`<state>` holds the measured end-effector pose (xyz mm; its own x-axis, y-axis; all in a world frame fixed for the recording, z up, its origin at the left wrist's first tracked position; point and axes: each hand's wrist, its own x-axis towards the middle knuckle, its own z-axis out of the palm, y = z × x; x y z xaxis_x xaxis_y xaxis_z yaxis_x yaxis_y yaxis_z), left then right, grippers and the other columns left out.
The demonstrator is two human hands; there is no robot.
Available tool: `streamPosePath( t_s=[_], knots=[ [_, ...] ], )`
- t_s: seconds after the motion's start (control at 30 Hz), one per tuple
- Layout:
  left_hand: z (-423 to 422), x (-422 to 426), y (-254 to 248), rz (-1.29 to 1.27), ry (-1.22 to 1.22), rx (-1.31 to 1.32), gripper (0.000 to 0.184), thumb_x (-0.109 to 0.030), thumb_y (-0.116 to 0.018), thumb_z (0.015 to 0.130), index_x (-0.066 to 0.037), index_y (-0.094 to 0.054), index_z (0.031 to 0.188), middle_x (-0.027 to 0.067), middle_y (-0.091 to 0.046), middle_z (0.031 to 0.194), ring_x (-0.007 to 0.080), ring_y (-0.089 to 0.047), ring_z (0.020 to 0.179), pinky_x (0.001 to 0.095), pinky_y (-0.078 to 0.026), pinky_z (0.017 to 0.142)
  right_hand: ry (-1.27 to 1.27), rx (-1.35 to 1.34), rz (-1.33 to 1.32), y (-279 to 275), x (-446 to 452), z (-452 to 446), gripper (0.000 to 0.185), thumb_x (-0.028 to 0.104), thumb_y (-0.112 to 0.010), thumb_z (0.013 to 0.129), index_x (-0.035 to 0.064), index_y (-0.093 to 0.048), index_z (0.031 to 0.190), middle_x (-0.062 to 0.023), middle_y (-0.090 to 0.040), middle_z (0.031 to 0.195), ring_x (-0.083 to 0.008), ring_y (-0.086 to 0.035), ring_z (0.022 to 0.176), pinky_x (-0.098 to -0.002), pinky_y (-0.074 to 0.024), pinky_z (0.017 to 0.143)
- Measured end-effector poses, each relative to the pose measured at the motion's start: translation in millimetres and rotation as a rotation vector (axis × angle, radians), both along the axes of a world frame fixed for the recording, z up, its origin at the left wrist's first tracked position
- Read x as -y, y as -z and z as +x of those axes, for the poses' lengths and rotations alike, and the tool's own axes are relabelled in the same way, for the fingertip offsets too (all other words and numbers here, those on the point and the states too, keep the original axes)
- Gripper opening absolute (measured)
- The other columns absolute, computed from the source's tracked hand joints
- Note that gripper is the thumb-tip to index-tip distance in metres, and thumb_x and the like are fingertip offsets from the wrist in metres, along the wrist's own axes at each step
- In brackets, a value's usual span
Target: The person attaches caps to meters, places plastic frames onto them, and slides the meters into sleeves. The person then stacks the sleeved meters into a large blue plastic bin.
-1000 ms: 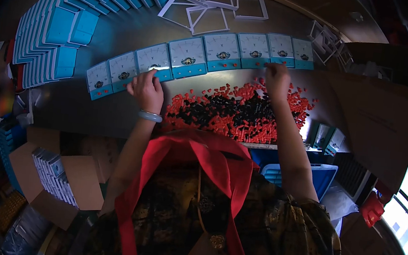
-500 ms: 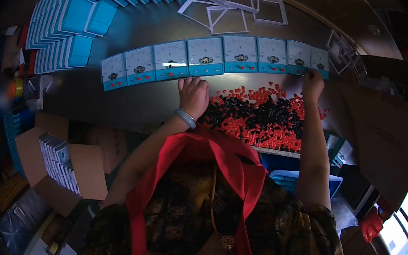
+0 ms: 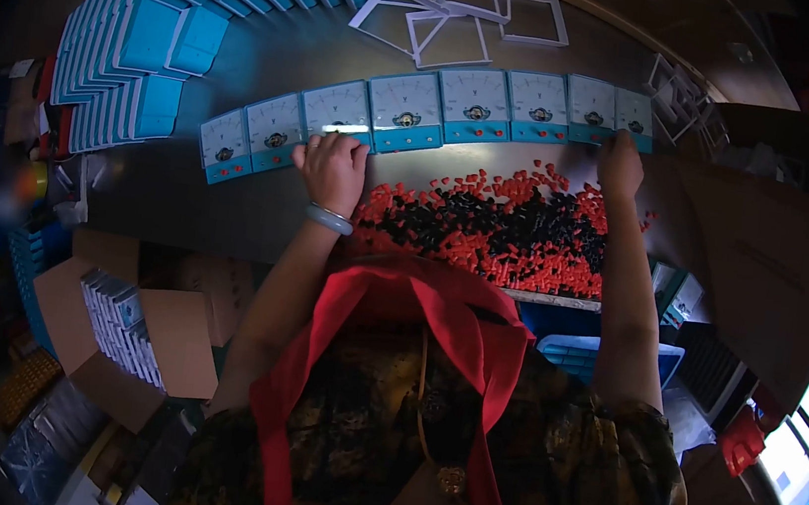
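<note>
Several analog meters with white dials and blue bases stand in a curved row; one meter (image 3: 405, 113) is in the middle. My left hand (image 3: 334, 173), a bangle on its wrist, is at the lower edge of the third meter from the left (image 3: 335, 110). Its fingers are curled, and what they hold is hidden. At the row's right end, my right hand (image 3: 621, 167) pinches at the base of the last meter (image 3: 635, 114); anything between the fingertips is too small to make out. Red and black plastic caps (image 3: 488, 217) lie heaped below the row. Some bases carry red caps.
Stacked blue-and-white meter housings (image 3: 155, 30) fill the back left. White rectangular frames (image 3: 449, 38) lie behind the row. An open cardboard box (image 3: 177, 341) with packed parts stands at lower left, and a blue crate (image 3: 568, 351) sits under the table edge.
My left hand has moved left, from below the fourth meter to the third. My right hand stays at the right end, shifted slightly upward.
</note>
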<state>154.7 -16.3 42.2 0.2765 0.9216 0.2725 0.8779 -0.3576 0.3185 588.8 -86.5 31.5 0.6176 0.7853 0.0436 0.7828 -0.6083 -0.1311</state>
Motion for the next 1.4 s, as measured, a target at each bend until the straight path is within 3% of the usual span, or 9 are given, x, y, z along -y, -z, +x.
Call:
streamPosePath(
  t_s=[0.13,0.27,0.53,0.63,0.7,0.87,1.03,1.27,1.4],
  knots=[
    [-2,-4,2,-0.016,-0.017,-0.079,0.015,-0.025,-0.072,0.077,-0.012,-0.064,0.074,0.0027,-0.061,0.079,0.0240,-0.055,0.085,0.0400,-0.033,0.084,0.042,-0.040,-0.010,-17,4,-9,0.023,0.028,-0.060,0.087,0.0051,-0.062,0.089,-0.0179,-0.066,0.094,-0.0399,-0.063,0.087,-0.0496,-0.0497,0.073],
    [1,0,4,0.071,0.041,-0.002,0.009,-0.021,-0.071,0.078,-0.012,-0.067,0.078,0.0021,-0.061,0.082,0.0237,-0.055,0.087,0.0400,-0.032,0.085,-0.295,-0.436,0.119,3,21,-43,0.016,0.019,-0.062,0.082,0.0050,-0.067,0.089,-0.0164,-0.066,0.091,-0.0358,-0.064,0.085,-0.0418,-0.0511,0.071],
    [6,3,8,0.066,0.071,0.059,0.007,-0.013,-0.068,0.077,-0.015,-0.069,0.084,0.0003,-0.063,0.091,0.0224,-0.056,0.092,0.0396,-0.031,0.090,-0.433,-0.202,0.013,1,23,-75,0.013,0.015,-0.062,0.082,0.0042,-0.065,0.089,-0.0165,-0.065,0.088,-0.0346,-0.064,0.083,-0.0408,-0.0514,0.072],
    [20,19,-3,-0.016,0.191,0.090,0.005,-0.012,-0.069,0.076,-0.014,-0.068,0.081,-0.0001,-0.063,0.088,0.0232,-0.055,0.092,0.0405,-0.032,0.089,-0.238,-0.358,0.029,-2,25,-64,0.015,0.017,-0.062,0.084,0.0039,-0.066,0.091,-0.0172,-0.067,0.086,-0.0347,-0.066,0.081,-0.0401,-0.0517,0.072],
    [29,29,-5,-0.094,0.277,0.032,0.002,-0.012,-0.067,0.076,-0.013,-0.068,0.078,0.0017,-0.062,0.084,0.0225,-0.055,0.092,0.0419,-0.032,0.094,-0.146,-0.420,0.281,2,27,-36,0.015,0.016,-0.061,0.083,0.0034,-0.067,0.089,-0.0182,-0.067,0.085,-0.0362,-0.066,0.081,-0.0430,-0.0514,0.073],
    [36,35,0,-0.239,0.276,-0.059,0.002,-0.012,-0.068,0.076,-0.012,-0.068,0.077,0.0041,-0.065,0.082,0.0229,-0.055,0.090,0.0410,-0.032,0.094,0.097,-0.216,0.490,12,30,43,0.019,0.019,-0.064,0.082,0.0031,-0.069,0.092,-0.0177,-0.068,0.084,-0.0315,-0.068,0.081,-0.0385,-0.0514,0.074],
    [35,38,9,-0.222,0.292,-0.089,0.004,-0.013,-0.067,0.077,-0.012,-0.067,0.080,0.0054,-0.063,0.085,0.0242,-0.054,0.091,0.0414,-0.033,0.091,0.191,-0.205,0.448,15,20,67,0.018,0.013,-0.059,0.081,0.0028,-0.070,0.091,-0.0194,-0.068,0.088,-0.0368,-0.066,0.086,-0.0418,-0.0511,0.077],
    [32,36,5,-0.172,0.173,0.040,0.006,-0.014,-0.064,0.082,-0.012,-0.063,0.086,0.0061,-0.060,0.087,0.0261,-0.054,0.090,0.0411,-0.033,0.088,0.095,-0.186,0.345,17,18,66,0.021,0.018,-0.062,0.082,0.0045,-0.070,0.094,-0.0178,-0.068,0.087,-0.0361,-0.066,0.085,-0.0417,-0.0510,0.078],
    [38,20,-3,-0.075,0.154,0.136,0.006,-0.014,-0.065,0.081,-0.012,-0.063,0.087,0.0048,-0.062,0.088,0.0257,-0.056,0.088,0.0404,-0.033,0.087,-0.156,0.006,0.333,26,23,76,0.016,0.014,-0.058,0.084,0.0032,-0.067,0.093,-0.0176,-0.066,0.091,-0.0384,-0.064,0.085,-0.0456,-0.0505,0.074]
  ],
)
